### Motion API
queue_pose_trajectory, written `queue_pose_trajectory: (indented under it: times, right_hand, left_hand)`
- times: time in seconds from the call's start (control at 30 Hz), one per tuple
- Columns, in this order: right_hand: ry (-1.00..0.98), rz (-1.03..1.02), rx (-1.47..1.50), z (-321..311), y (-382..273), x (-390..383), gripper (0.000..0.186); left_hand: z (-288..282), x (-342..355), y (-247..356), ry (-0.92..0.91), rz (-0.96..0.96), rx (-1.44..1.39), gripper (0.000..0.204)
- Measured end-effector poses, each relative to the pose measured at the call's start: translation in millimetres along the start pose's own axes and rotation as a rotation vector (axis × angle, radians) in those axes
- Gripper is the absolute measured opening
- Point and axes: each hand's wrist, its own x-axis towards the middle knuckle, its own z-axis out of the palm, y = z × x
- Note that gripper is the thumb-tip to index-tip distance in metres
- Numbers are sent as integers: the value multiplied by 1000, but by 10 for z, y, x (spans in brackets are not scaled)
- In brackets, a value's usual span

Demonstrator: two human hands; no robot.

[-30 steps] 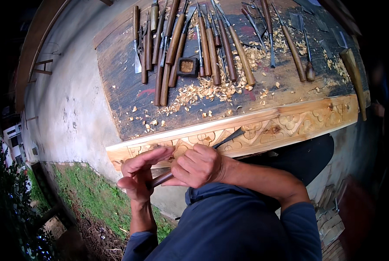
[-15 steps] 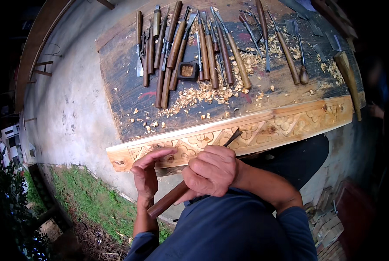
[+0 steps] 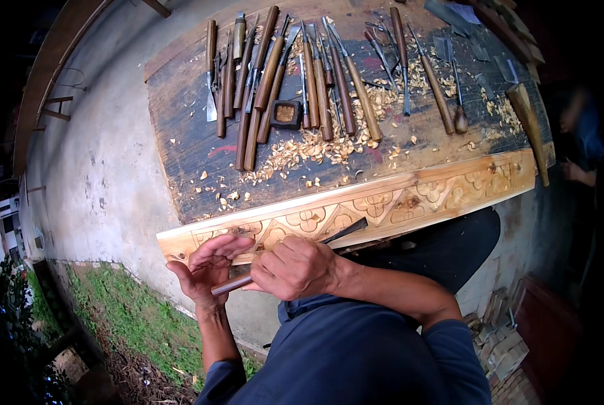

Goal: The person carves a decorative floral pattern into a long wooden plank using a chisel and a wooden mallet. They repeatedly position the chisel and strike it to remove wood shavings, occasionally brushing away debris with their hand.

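A long pale wooden board (image 3: 416, 183), carved with a row of zigzags and four-lobed flowers, leans against the near edge of the workbench. My right hand (image 3: 294, 267) is wrapped round the wooden handle of a chisel (image 3: 347, 230). Its dark flared blade points up and right, over the carved face; whether it touches the wood I cannot tell. The butt of the handle reaches the palm of my left hand (image 3: 211, 264), which is open, thumb spread and fingers stretched out in front of the board's left end.
Wood shavings (image 3: 308, 150) litter the dark workbench (image 3: 194, 152). Several carving tools (image 3: 315, 88) lie across its far side, around a small dark square block (image 3: 286, 114). A thick wooden piece (image 3: 528, 128) rests at the right edge. Beyond it, another person's hand (image 3: 579, 173) shows dimly.
My right hand has drawn left with the chisel, and the tool now lies flatter. The handle's butt has come to my left palm, whose fingers have spread wider. The view has shifted slightly.
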Motion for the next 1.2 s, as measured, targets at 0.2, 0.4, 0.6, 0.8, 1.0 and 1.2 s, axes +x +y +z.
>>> queue_pose_trajectory:
  times: [0.2, 0.4, 0.6, 0.8, 1.0, 1.2]
  right_hand:
    - [12, -25, -11, 140, 102, 95, 43]
    - [4, 3, -11, 249, 164, 22, 44]
    - [3, 14, -47, 282, 198, 17, 45]
    - [-16, 38, -55, 311, 236, 43, 45]
    - [6, 55, -60, 402, 261, 33, 43]
    - [18, 94, 10, 381, 261, 47, 41]
  left_hand:
    - [-16, 64, 58, 7, -36, 132, 125]
    - [-49, 230, 167, -53, -33, 287, 129]
    - [-26, 343, 249, -118, -52, 399, 128]
    - [19, 626, 269, -201, 109, 557, 124]
    - [95, 657, 330, -227, -74, 517, 129]
    - [150, 645, 357, -105, -186, 529, 131]
